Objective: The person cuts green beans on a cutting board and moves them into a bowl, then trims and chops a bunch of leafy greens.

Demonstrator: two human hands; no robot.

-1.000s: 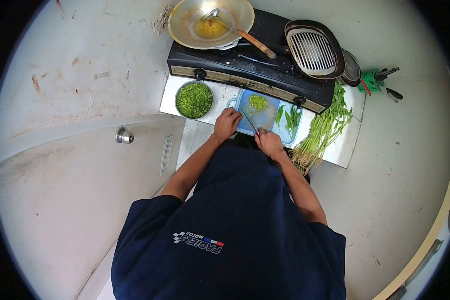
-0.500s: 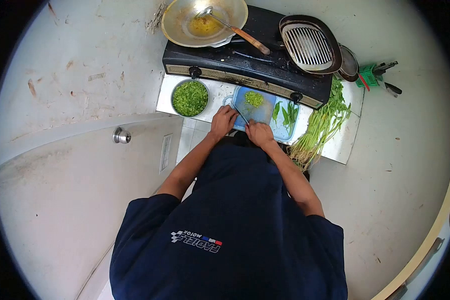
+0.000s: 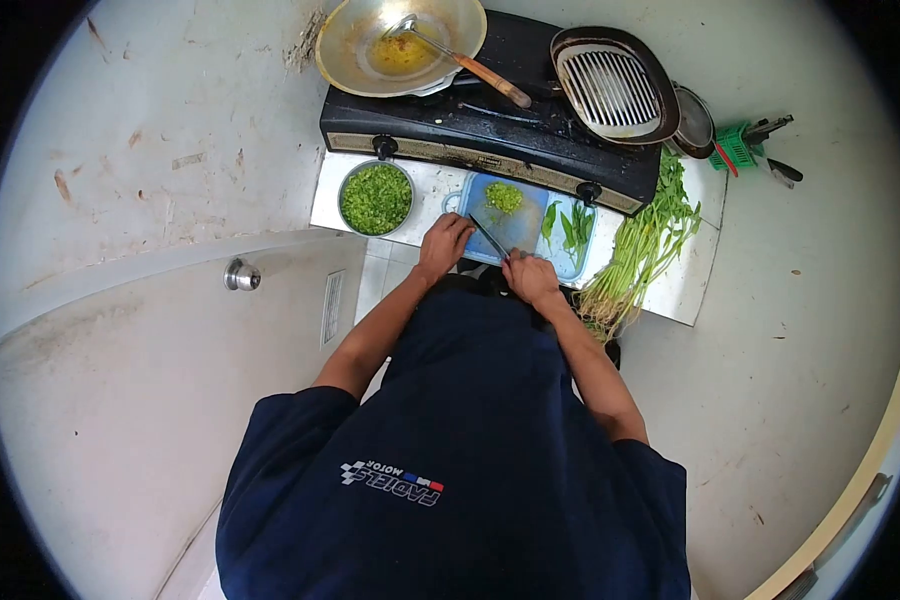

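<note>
My right hand (image 3: 532,277) is closed round the handle of a knife (image 3: 488,235), whose blade slants up and left over a blue cutting board (image 3: 526,232). At the board's left edge, close to the knife tip, my left hand (image 3: 446,246) has its fingers curled together; anything in them is hidden. A small heap of chopped greens (image 3: 504,198) lies at the top of the board. Long, pointed green pieces, perhaps chillies (image 3: 576,230), rest on its right side. Left of the board stands a round bowl (image 3: 342,212) full of finely chopped greens (image 3: 376,198).
Behind the board is a black gas stove (image 3: 430,118) carrying a wok (image 3: 345,55) with a wooden-handled ladle (image 3: 490,80) and a ridged grill pan (image 3: 610,90). Leafy stalks with roots (image 3: 640,250) lie right. A green basket (image 3: 735,148) holds utensils. A door knob (image 3: 241,275) is left.
My right hand and the knife handle have shifted slightly right and down, away from my left hand, so more blade shows. The left hand stays nearly still. The view has shifted slightly.
</note>
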